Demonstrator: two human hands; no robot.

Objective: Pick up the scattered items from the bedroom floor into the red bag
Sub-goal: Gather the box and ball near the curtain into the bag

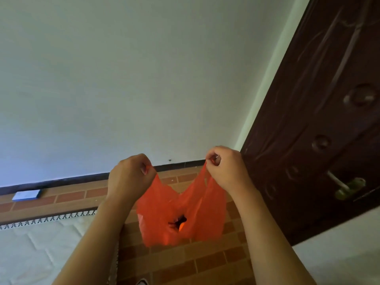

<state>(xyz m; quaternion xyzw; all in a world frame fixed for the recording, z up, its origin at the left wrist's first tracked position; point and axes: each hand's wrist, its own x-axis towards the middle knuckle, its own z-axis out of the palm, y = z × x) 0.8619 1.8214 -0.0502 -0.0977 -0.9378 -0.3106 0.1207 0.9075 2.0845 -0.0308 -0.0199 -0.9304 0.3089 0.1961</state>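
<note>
A thin red plastic bag (pixel 181 214) hangs in the air in front of me above the brick-patterned floor. My left hand (pixel 130 177) pinches its left handle and my right hand (pixel 226 167) pinches its right handle, pulling the two apart. The bag's mouth sags between them and shows a small dark opening in the middle. A blue flat box (pixel 26 195) lies on the floor against the wall at the far left.
A dark brown door (pixel 320 120) with a metal handle (pixel 347 186) stands open on the right. A white quilted mattress (pixel 41 247) with a patterned edge lies at lower left. A pale wall with a dark skirting board runs behind. A shoe tip (pixel 141 282) shows at the bottom.
</note>
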